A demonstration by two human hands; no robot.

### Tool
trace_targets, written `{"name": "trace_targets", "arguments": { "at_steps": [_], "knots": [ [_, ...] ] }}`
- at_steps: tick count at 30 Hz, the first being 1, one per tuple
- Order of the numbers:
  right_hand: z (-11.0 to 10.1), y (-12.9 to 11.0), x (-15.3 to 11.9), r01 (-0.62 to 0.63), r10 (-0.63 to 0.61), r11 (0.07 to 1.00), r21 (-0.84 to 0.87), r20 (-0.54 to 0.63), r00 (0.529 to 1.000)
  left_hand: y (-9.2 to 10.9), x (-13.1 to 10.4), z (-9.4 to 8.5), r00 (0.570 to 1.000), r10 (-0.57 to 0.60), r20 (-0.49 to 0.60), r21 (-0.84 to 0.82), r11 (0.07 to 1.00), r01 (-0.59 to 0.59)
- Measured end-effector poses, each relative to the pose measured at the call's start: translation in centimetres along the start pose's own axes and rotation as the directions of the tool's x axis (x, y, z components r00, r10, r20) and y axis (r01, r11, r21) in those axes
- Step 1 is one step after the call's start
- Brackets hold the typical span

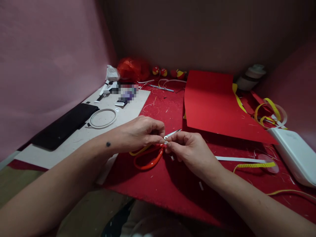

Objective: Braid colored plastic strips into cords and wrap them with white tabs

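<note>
My left hand (144,132) and my right hand (191,148) meet low over the red work surface. Thumb and fingertips of each are closed on a small white strip (166,143), and only a bit of it shows between them. Directly below lie scissors with orange-red handles (148,165); their metal blades (172,133) point away to the right, partly hidden by my hands. Beneath my left hand a yellow band or loop (139,152) shows. A tiny white scrap (172,158) is just under my right fingertips, and another white scrap (201,186) lies nearer the front edge.
A large red sheet (209,102) lies behind my right hand. To the right are a white box-like device (293,153), white strip (239,159) and yellow crimped strips (256,165). On the left, a pale board (130,115) carries a black case (67,125) and a ring (102,118).
</note>
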State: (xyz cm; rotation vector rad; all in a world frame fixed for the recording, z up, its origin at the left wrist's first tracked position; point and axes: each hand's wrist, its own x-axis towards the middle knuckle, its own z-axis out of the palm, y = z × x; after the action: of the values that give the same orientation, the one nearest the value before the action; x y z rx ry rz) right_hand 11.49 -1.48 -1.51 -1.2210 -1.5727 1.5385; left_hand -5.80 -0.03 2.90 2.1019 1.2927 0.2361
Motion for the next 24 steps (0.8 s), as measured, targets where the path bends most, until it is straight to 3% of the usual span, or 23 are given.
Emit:
{"name": "trace_targets", "arguments": {
  "at_steps": [9, 24],
  "knots": [
    [-0.02, 0.35, -0.18, 0.076, -0.077, 0.996, -0.047, -0.025, 0.997, 0.09, 0.00, 0.14, 1.000, -0.003, -0.018, 0.071, 0.997, 0.004],
    [-0.08, 0.37, -0.16, 0.028, -0.029, 0.999, -0.030, -0.029, 0.999, 0.69, -0.26, 0.06, 1.000, -0.018, 0.013, 0.119, 0.993, 0.017]
  ]
}}
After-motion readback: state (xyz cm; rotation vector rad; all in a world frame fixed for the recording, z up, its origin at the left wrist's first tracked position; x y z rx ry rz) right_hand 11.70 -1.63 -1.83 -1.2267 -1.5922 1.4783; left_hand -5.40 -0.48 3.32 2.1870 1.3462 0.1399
